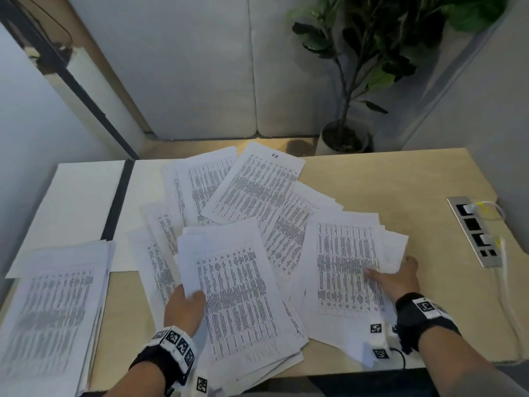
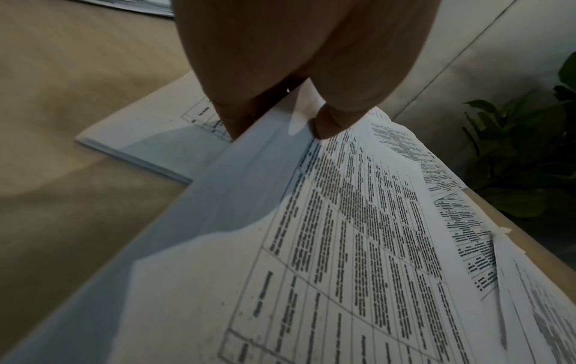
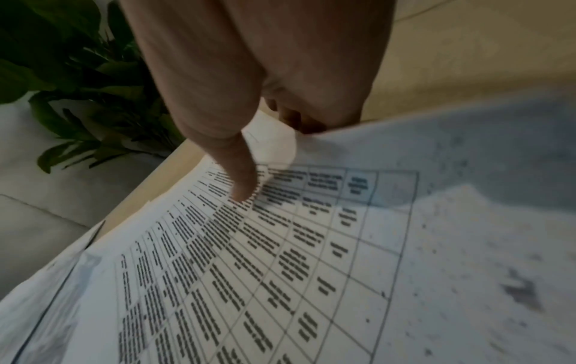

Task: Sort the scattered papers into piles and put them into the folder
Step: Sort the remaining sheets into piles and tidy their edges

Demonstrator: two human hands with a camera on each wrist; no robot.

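Printed table sheets lie scattered over the wooden table (image 1: 400,179). In the middle my left hand (image 1: 189,296) pinches the left edge of a stack of papers (image 1: 237,285), thumb (image 2: 330,123) on top and fingers (image 2: 230,120) underneath. My right hand (image 1: 392,270) grips the right edge of another bundle of sheets (image 1: 343,267), its thumb (image 3: 243,184) pressed on the print and its fingers (image 3: 296,120) curled under. A squared pile of papers (image 1: 54,305) sits at the near left. An open white folder (image 1: 83,202) with a black spine lies at the back left.
More loose sheets (image 1: 254,184) fan out towards the table's far edge. A metal socket strip (image 1: 475,230) with plugged cables is set into the table at the right. A potted plant (image 1: 343,138) and pale cushions stand behind the table.
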